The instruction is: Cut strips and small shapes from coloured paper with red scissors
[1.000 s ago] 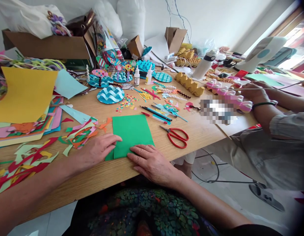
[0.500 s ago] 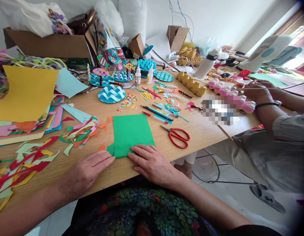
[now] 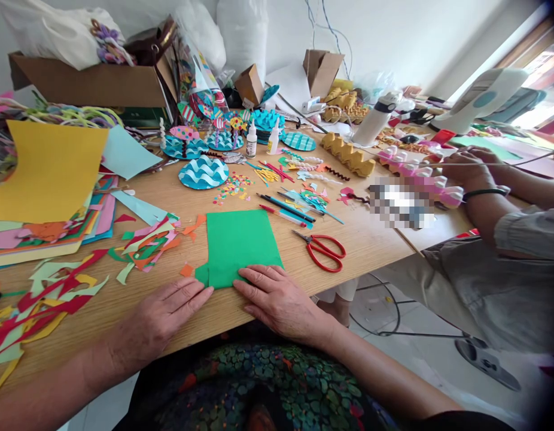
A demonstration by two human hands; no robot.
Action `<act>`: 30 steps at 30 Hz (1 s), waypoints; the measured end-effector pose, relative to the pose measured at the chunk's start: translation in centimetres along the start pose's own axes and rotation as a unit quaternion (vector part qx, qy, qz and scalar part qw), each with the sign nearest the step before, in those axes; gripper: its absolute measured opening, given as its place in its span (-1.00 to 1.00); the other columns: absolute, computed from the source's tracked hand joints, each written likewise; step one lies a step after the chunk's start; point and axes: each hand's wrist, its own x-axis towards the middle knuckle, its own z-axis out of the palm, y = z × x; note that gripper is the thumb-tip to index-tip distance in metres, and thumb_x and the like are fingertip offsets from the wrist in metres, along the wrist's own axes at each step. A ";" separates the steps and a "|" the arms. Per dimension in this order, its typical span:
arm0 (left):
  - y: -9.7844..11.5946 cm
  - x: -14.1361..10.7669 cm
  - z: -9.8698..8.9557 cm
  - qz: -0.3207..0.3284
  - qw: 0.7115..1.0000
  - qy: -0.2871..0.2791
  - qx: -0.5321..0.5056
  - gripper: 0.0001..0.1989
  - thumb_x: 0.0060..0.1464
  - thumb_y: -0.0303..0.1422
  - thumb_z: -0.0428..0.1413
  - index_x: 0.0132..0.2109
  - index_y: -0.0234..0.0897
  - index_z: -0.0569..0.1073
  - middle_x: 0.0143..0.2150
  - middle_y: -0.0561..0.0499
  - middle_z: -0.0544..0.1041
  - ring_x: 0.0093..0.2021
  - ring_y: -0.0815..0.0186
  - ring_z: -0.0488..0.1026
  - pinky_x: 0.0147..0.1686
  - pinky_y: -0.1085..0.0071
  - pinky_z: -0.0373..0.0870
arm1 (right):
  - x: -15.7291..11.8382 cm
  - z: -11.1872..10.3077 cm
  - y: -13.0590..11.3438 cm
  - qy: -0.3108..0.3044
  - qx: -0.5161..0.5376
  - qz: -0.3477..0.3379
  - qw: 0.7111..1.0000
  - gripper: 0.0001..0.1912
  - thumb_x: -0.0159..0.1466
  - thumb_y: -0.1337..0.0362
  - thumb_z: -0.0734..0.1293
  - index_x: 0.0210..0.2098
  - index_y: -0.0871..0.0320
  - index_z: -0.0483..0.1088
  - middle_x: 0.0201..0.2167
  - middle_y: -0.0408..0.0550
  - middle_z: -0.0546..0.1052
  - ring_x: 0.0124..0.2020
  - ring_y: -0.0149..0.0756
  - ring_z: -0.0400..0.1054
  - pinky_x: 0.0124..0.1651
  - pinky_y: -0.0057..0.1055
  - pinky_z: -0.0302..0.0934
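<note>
Head: wooden table, white wall; left hand, right hand flat, empty, at green paper.

A craft workroom (rather cluttered): paper scraps, scissors, squeeze bottles and wavy-striped discs.
</note>
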 end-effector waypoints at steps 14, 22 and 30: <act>0.0 -0.2 0.2 -0.008 1.000 -0.016 0.008 -0.55 0.18 -0.54 -0.23 0.14 -0.21 0.30 -0.04 -0.06 0.50 0.02 0.25 0.36 0.06 0.29 0.28 | 0.0 0.0 0.0 -0.004 -0.012 -0.009 1.000 -0.61 0.33 0.17 0.10 0.07 0.19 0.26 0.06 0.12 0.35 0.08 -0.16 0.16 0.01 -0.21 0.14; -1.1 1.5 -1.4 -0.027 0.997 -0.018 -0.067 -0.50 0.11 -0.60 -0.21 0.13 -0.16 0.30 0.04 -0.02 0.46 0.08 0.27 0.33 0.11 0.27 0.25 | 0.3 -0.4 -0.2 -0.017 -0.004 -0.003 1.000 -0.61 0.31 0.15 0.12 0.06 0.19 0.25 0.05 0.10 0.35 0.08 -0.15 0.17 0.02 -0.20 0.14; 0.4 2.5 -0.1 0.062 0.998 0.007 0.018 -0.62 0.17 -0.53 -0.18 0.05 -0.36 0.38 -0.04 -0.09 0.52 -0.01 0.25 0.38 0.00 0.33 0.31 | 0.3 -0.5 -0.4 -0.023 -0.016 0.002 1.000 -0.61 0.33 0.14 0.08 0.06 0.18 0.25 0.07 0.06 0.33 0.08 -0.14 0.15 0.02 -0.21 0.13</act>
